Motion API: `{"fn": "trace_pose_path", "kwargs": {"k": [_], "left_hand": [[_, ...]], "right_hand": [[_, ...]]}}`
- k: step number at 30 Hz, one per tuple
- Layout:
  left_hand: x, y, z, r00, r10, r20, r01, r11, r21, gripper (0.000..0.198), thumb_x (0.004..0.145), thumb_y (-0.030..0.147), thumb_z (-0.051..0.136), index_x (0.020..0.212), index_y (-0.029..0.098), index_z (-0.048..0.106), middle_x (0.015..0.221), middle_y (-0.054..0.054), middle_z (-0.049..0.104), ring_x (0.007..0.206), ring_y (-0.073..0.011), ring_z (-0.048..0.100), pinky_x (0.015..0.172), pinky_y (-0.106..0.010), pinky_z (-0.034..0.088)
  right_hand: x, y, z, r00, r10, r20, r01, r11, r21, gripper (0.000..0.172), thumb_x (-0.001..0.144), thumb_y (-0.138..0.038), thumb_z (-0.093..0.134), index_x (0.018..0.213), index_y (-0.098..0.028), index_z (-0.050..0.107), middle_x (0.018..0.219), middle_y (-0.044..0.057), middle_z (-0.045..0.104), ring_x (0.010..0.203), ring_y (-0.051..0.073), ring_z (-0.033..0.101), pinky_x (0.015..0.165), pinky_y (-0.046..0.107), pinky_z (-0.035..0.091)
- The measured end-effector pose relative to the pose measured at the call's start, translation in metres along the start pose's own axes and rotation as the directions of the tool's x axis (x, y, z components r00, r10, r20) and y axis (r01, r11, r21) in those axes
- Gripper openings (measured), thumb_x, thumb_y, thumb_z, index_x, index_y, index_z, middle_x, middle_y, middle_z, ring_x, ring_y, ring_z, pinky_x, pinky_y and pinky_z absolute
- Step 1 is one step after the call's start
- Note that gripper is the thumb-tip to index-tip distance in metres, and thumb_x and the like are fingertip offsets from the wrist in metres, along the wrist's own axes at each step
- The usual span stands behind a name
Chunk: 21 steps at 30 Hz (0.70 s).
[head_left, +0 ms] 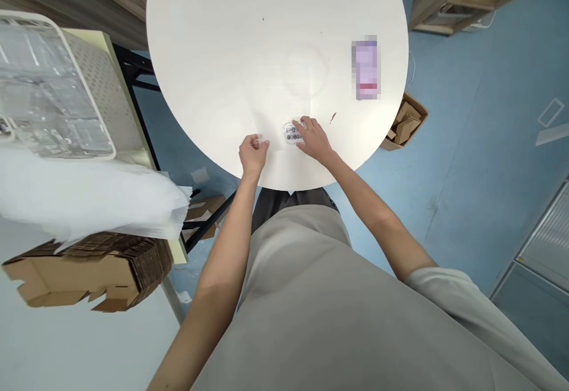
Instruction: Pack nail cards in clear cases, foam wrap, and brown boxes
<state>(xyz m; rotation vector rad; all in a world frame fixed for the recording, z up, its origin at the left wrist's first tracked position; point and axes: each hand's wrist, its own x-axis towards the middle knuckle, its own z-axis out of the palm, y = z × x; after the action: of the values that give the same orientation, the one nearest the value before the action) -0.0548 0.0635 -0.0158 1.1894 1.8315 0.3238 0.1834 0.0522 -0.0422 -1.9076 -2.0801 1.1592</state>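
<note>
A small clear pack (291, 132) with dark round spots lies on the white round bench (208, 53), near the rim on the person's side and between the two hands. The right hand (313, 136) is the nearer: its fingers reach over the pack from the right, so from that grip the pack lies to the left, partly under the fingertips. The fingers are spread, the index over the far part and the thumb by the near right edge; they seem to touch it, but I cannot tell whether they clamp it. The left hand (253, 153) is apart from the pack, to its left and slightly nearer the body, its fingers curled and the thumb brought in towards them. A faint pale edge shows by those fingertips, too small to make out, so I cannot tell whether that grip holds anything. As for direction, the dark spots seem to run in rows from left to right, but the right fingers cover part of the pack, leaving its long axis uncertain, and no end stands out as a front. Well apart, towards the far right, a blurred lilac thing (367, 68) lies lengthwise away from the person.
</note>
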Motion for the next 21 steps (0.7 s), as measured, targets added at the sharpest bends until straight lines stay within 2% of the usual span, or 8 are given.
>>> {"fn": "trace_pose_path", "kwargs": {"k": [3,6,9,12,16,18,21], "left_hand": [[-0.017,0.021,0.007,0.999,0.037,0.034,-0.036,0.999,-0.025,0.029,0.093,0.026,0.069,0.122,0.020,0.069,0.095,-0.002,0.068,0.088,-0.0191,0.068,0.093,-0.033,0.057],[-0.030,0.042,0.020,0.988,0.133,0.075,-0.133,0.991,-0.003,0.030,0.095,0.026,0.067,0.125,0.022,0.069,0.096,-0.002,0.071,0.088,-0.0195,0.069,0.093,-0.034,0.057],[-0.037,0.058,0.034,0.969,0.208,0.132,-0.212,0.977,0.022,0.033,0.096,0.024,0.066,0.129,0.023,0.068,0.098,-0.004,0.074,0.090,-0.0217,0.070,0.094,-0.037,0.058],[-0.039,0.068,0.047,0.965,0.217,0.150,-0.225,0.973,0.045,0.036,0.096,0.021,0.063,0.131,0.023,0.068,0.097,-0.004,0.075,0.091,-0.0236,0.071,0.095,-0.039,0.058],[-0.040,0.065,0.051,0.989,0.145,0.019,-0.145,0.988,0.052,0.036,0.095,0.020,0.061,0.130,0.022,0.068,0.094,-0.003,0.073,0.092,-0.0237,0.071,0.098,-0.039,0.058],[-0.038,0.057,0.046,0.994,0.073,-0.081,-0.069,0.996,0.048,0.036,0.094,0.020,0.060,0.129,0.021,0.069,0.096,-0.004,0.073,0.094,-0.0241,0.072,0.100,-0.039,0.057],[-0.030,0.041,0.033,0.976,-0.060,-0.208,0.068,0.997,0.034,0.027,0.095,0.024,0.061,0.120,0.022,0.070,0.108,-0.006,0.076,0.105,-0.0259,0.072,0.105,-0.040,0.057]], "right_hand": [[0.001,-0.001,0.002,1.000,-0.004,-0.011,0.005,1.000,0.022,0.069,0.107,-0.051,0.067,0.166,-0.020,0.048,0.168,0.023,0.048,0.161,0.043,0.043,0.136,0.068,0.036],[0.000,-0.003,0.002,1.000,-0.005,-0.024,0.006,1.000,0.020,0.070,0.105,-0.044,0.071,0.166,-0.018,0.049,0.168,0.024,0.048,0.160,0.042,0.043,0.135,0.068,0.038],[-0.003,-0.004,-0.002,1.000,-0.002,-0.026,0.003,1.000,0.021,0.069,0.104,-0.036,0.075,0.165,-0.015,0.050,0.168,0.024,0.049,0.160,0.041,0.044,0.132,0.064,0.042],[-0.005,-0.001,-0.011,1.000,-0.014,0.004,0.014,0.999,0.046,0.067,0.105,-0.035,0.072,0.165,-0.014,0.050,0.168,0.024,0.050,0.158,0.040,0.047,0.130,0.060,0.046],[-0.001,0.007,-0.026,0.999,-0.032,-0.038,0.034,0.997,0.063,0.053,0.114,-0.042,0.058,0.161,-0.016,0.056,0.170,0.021,0.053,0.159,0.038,0.047,0.133,0.060,0.043],[0.005,0.007,-0.032,0.996,-0.064,-0.063,0.067,0.996,0.053,0.050,0.115,-0.049,0.054,0.156,-0.019,0.060,0.171,0.019,0.054,0.161,0.037,0.046,0.134,0.060,0.042],[0.020,-0.001,-0.037,0.989,-0.148,-0.030,0.149,0.989,0.021,0.050,0.115,-0.056,0.052,0.149,-0.021,0.064,0.173,0.017,0.053,0.164,0.037,0.043,0.134,0.062,0.041]]}}
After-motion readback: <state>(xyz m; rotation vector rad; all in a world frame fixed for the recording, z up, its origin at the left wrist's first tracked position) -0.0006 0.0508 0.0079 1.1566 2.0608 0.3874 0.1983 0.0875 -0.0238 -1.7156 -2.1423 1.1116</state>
